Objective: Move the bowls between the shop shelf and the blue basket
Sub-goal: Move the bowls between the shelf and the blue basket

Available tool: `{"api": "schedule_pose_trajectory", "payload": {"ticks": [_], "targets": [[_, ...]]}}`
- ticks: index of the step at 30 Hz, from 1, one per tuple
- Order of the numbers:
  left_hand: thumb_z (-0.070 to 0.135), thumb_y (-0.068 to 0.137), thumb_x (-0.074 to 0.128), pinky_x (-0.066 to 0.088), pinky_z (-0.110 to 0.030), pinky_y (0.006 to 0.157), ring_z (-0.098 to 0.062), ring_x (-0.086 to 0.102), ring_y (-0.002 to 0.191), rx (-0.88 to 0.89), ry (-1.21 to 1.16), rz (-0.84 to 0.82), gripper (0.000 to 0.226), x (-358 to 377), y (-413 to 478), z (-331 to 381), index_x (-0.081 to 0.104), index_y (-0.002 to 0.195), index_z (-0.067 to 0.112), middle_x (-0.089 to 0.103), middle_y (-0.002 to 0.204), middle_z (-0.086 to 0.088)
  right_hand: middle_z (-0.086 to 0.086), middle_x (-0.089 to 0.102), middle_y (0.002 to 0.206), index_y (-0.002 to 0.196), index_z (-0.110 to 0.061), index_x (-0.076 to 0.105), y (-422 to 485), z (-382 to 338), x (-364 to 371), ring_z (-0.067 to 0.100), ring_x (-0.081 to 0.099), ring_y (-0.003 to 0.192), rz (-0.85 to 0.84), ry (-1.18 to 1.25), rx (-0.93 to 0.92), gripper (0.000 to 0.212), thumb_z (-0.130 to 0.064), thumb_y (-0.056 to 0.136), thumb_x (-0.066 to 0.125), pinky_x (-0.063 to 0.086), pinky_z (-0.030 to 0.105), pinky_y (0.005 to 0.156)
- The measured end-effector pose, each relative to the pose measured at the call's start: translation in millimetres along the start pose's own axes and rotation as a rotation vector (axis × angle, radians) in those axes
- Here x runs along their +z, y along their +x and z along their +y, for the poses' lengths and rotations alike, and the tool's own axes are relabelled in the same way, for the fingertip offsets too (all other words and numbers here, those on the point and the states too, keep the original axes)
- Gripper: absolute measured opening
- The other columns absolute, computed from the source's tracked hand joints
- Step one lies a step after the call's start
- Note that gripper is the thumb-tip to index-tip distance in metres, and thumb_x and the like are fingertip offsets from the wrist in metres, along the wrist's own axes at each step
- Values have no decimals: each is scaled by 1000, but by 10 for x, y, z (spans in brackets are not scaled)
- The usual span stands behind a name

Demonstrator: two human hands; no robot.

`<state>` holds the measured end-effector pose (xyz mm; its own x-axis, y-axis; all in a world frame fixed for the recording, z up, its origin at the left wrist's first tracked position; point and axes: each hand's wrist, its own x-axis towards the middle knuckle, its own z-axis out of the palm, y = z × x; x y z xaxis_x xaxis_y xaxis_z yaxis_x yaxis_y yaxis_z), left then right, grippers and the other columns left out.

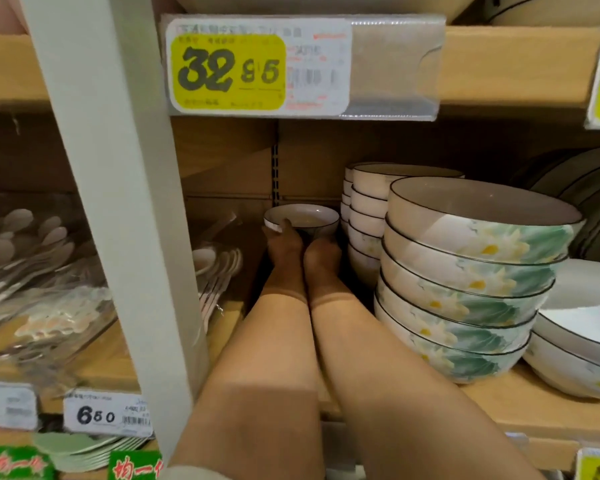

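Now both arms reach deep into the shop shelf [499, 396], left hand [284, 251] and right hand [321, 256] cupped round a small bowl [302, 218] straight ahead at the back, left of the stacked bowls [364, 220], blue basket unseen.

The post [118, 202] hid part of the spoons [219, 268] beside it. Right of it, the bowl [302, 220] covered both hands' fingertips; the price tag's [257, 67] small print blurred.
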<state>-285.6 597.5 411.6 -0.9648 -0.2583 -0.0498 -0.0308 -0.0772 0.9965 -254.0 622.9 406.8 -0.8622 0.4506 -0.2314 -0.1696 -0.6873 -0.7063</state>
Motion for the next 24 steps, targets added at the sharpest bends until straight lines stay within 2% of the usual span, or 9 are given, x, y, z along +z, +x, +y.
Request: {"api": "schedule_pose_trajectory", "payload": {"ticks": [3,5,7,10,12,14,16,19,24], "targets": [[33,104,31,35,-38,111,-32,42,133,-38,-138,19,49,-50,1,-84,41,143,6,44,146,-18,13,41,148,146,-15,39,87,38,38,31,42,132,-89,200,40,50,-39,102,37,32,45,114],[29,104,25,42,-38,105,-33,48,128,-60,-251,38,48,-82,-36,-104,46,137,1,50,140,-20,7,37,151,148,-19,36,115,42,29,28,39,135,-50,231,78,54,-44,100,41,29,40,115],[30,104,23,44,-36,101,-33,50,126,-78,-347,81,50,-103,-63,-110,47,136,-1,51,138,-20,4,32,154,150,-22,31,124,63,14,24,35,138,-24,198,78,59,-48,99,42,27,33,114],[31,103,34,43,-30,87,-32,54,121,-139,-541,163,47,-117,-111,-60,50,133,-1,54,134,-20,5,28,157,152,-21,28,133,62,11,25,32,140,-65,160,39,59,-49,100,34,26,39,117],[33,102,40,40,-26,82,-29,55,117,-178,-663,183,46,-131,-120,-31,51,133,0,57,131,-17,8,33,154,150,-17,32,182,49,13,28,37,137,-28,96,-26,55,-44,102,33,30,43,115],[35,101,41,41,-27,83,-28,55,116,-180,-677,139,48,-114,-112,-31,50,135,3,56,131,-16,12,40,149,147,-12,37,214,54,12,31,42,132,9,-27,-130,49,-35,104,33,34,44,113],[37,100,40,42,-30,91,-29,54,118,-174,-686,108,49,-95,-99,-34,49,137,4,55,134,-17,15,47,143,143,-8,42,203,78,13,32,48,127,27,-143,-211,46,-30,104,33,39,45,109],[36,99,42,41,-32,98,-30,54,120,-176,-640,128,50,-110,-74,-21,50,136,4,55,134,-17,12,53,136,136,-11,50,203,98,11,30,52,121,58,-178,-227,42,-33,102,36,41,46,107],[30,100,38,45,-33,96,-32,56,117,-140,-529,152,44,-131,-70,-37,54,130,0,57,130,-20,11,51,139,139,-12,48,205,94,-5,29,51,123,52,-182,-242,43,-33,103,36,40,46,108]]}}
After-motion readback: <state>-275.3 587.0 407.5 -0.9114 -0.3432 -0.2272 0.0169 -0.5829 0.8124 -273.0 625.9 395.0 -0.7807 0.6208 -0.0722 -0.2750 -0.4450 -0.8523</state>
